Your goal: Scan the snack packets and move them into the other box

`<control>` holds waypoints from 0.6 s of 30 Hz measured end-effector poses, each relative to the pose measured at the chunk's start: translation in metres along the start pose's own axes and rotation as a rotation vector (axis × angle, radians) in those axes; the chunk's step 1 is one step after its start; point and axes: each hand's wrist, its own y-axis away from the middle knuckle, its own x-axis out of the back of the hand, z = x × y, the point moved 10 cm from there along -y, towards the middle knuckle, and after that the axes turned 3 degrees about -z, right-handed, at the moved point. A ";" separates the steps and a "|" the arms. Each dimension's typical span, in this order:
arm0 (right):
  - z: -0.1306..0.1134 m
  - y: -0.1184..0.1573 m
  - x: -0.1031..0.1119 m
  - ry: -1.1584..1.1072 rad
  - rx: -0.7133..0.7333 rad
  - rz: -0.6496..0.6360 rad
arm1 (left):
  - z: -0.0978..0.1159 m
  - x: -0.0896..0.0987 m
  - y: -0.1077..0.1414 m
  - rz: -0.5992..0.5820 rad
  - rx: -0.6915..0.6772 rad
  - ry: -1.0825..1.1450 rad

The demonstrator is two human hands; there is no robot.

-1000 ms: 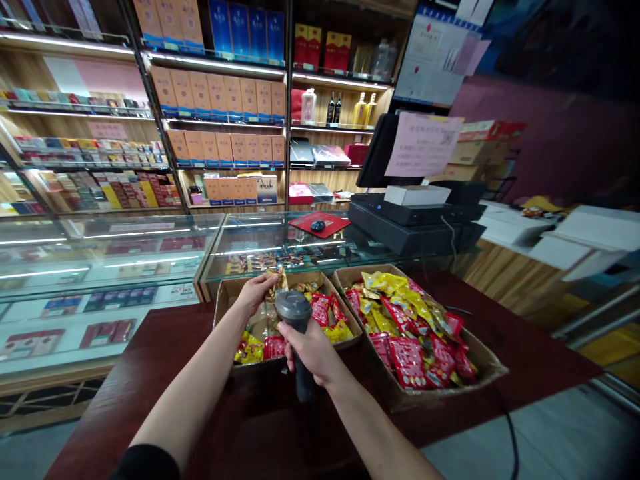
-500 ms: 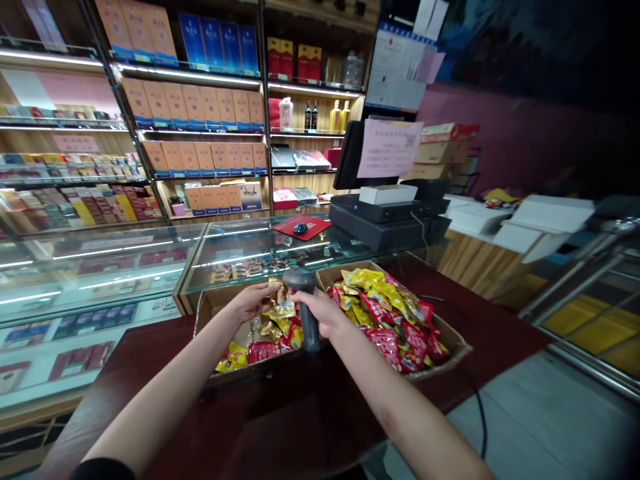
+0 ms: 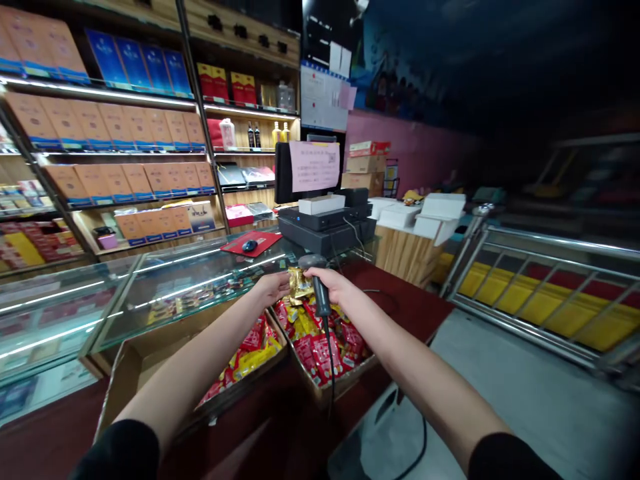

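A shiny gold snack packet (image 3: 300,289) is pinched at its left edge by my left hand (image 3: 274,288). My right hand (image 3: 335,285) is wrapped round the grip of a dark handheld barcode scanner (image 3: 321,303), its head close over the packet and its cord hanging down. Both are above the right cardboard box (image 3: 327,392), which holds red and yellow snack packets (image 3: 320,353). Beneath my left forearm stands the left cardboard box (image 3: 133,360); red and yellow packets lie in its right part, and the forearm covers some of it.
Behind the boxes runs a glass display counter (image 3: 150,270) with a mouse (image 3: 249,246) on a red mat. A monitor (image 3: 283,172) and a black cash drawer (image 3: 320,233) stand at its right. A metal railing (image 3: 550,243) is on the right. Shelves of boxed goods line the back.
The view has turned right. My hands, with the gold packet and the scanner, have shifted from over the left box to over the right box.
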 end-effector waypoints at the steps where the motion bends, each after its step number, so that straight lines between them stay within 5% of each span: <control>1: -0.003 -0.002 0.012 0.005 0.014 0.026 | -0.001 -0.013 -0.004 -0.021 -0.003 -0.016; 5: -0.010 -0.006 0.046 0.011 0.088 0.105 | -0.008 -0.040 -0.013 -0.030 0.000 -0.083; 10: -0.019 0.002 0.053 0.036 0.199 0.171 | -0.003 -0.020 -0.008 0.031 -0.004 -0.085; 14: -0.022 0.010 0.010 0.045 0.277 0.065 | 0.013 0.032 0.016 0.034 -0.004 -0.175; 18: 0.013 0.015 -0.076 -0.005 0.128 -0.232 | 0.021 0.100 0.055 -0.038 0.026 -0.381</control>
